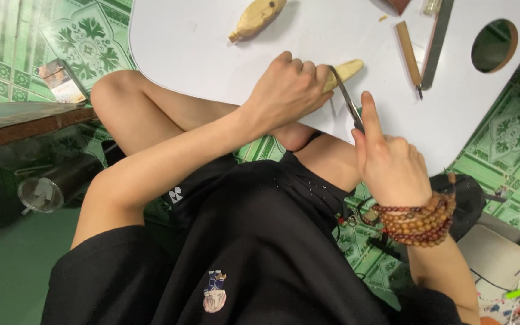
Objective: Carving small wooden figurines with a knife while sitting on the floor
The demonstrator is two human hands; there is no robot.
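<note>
Pale wood shows in the left hand (287, 90): its grip is wrapped tight around a carved wooden piece (345, 71), whose rounded tip pokes out past the knuckles and rests on the white worktop (212, 42); the right hand (389, 162) holds a narrow metal blade (347, 99), grip closed on its lower end with the forefinger stretched along the back, and the blade's upper end meets the wooden piece just beside the left fingers; the right wrist wears several rows of brown beads (419, 218). Counting wooden carvings on the worktop, there are two: the one in hand and a second wooden figure (259, 18) lying apart near the top edge; one wood-handled tool (408, 54) lies to the right, just beside a long metal ruler (437, 42); a round hole (493, 45) is cut in the worktop's corner. On the green patterned floor (85, 36) lies one small box (61, 81); lower left, a clear round jar (40, 194) lies on its side, its contents too dim to tell.
</note>
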